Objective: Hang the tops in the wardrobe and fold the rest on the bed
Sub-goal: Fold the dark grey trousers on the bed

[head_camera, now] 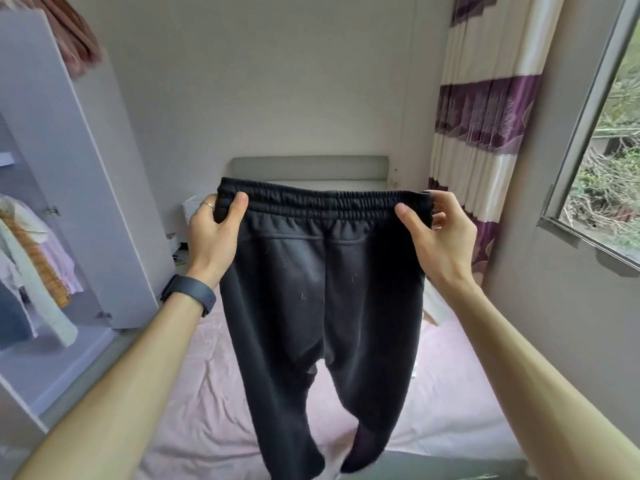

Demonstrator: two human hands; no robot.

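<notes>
A pair of black sweatpants (pixel 322 299) hangs upright in the air above the bed (pixel 194 393), its legs dangling down toward the pink sheet. My left hand (pixel 216 233) pinches the left end of the elastic waistband, thumb in front. My right hand (pixel 436 233) pinches the right end the same way. The waistband is stretched level between both hands. The open wardrobe (pixel 69 161) stands at the left with several tops (pixel 31 258) hanging inside.
A grey headboard (pixel 308 168) lies against the far wall behind the pants. Purple and cream curtains (pixel 485 126) hang at the right beside a window (pixel 609 133). A small white bedside unit (pixel 188 206) sits between wardrobe door and bed.
</notes>
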